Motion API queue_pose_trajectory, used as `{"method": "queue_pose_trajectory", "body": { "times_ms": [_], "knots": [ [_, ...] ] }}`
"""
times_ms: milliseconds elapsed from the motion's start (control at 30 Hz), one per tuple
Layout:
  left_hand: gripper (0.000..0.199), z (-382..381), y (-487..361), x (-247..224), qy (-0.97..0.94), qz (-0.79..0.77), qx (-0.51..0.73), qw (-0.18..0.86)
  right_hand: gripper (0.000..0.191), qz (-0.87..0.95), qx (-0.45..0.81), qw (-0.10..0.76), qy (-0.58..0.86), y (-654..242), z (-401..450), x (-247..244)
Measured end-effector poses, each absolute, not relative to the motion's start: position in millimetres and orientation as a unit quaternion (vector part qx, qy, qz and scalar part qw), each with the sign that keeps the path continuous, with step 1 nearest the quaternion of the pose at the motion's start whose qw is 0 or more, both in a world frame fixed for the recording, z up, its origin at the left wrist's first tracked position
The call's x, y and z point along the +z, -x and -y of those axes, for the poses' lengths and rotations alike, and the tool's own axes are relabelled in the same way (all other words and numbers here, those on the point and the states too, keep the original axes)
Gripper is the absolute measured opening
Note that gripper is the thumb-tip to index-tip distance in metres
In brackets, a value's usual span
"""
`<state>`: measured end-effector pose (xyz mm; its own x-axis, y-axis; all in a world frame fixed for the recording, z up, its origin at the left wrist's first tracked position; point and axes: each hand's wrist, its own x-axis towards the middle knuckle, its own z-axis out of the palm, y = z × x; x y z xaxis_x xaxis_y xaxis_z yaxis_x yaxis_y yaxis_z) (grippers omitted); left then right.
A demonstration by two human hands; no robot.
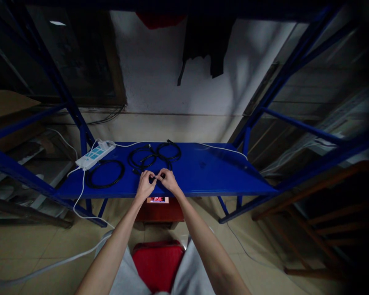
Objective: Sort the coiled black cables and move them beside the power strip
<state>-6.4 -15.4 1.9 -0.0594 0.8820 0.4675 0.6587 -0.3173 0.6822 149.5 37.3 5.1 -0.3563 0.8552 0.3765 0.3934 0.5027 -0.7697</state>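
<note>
Close together at the front edge of the blue shelf (209,170), my left hand (145,184) and my right hand (168,180) meet with fingertips pinched. Between them is a short dark stretch of black cable (136,171), whose end shows beside the left hand. Fingers hide most of this piece. Behind the hands lie two coiled black cables, a left coil (129,157) and a right coil (180,152), side by side and touching or overlapping. Another coiled black cable (123,170) rests farther left.
A white power strip (95,157) with blue sockets sits at the shelf's left end, its white cord hanging down. Below the shelf, a lit screen (158,200) rests on a red-brown stool (160,211). Blue posts frame both sides; a wooden chair (295,233) stands right.
</note>
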Motion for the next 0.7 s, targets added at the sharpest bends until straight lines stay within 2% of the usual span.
{"method": "queue_pose_trajectory", "body": {
  "times_ms": [333, 500, 700],
  "knots": [
    [0.02, 12.7, 5.6, -6.8, -0.701, -0.59, 0.389, 0.095, 0.011, 0.792, 0.243, 0.367, 0.423, -150.5, -32.5, 9.9],
    [0.02, 14.4, 7.3, -2.1, -0.707, -0.597, 0.361, 0.114, 0.013, 0.792, 0.267, 0.36, 0.414, -152.7, -30.3, 8.8],
    [0.016, 12.3, 7.8, -5.9, -0.702, -0.589, 0.384, 0.116, 0.012, 0.781, 0.301, 0.379, 0.394, -156.2, -30.4, 7.0]
  ]
}}
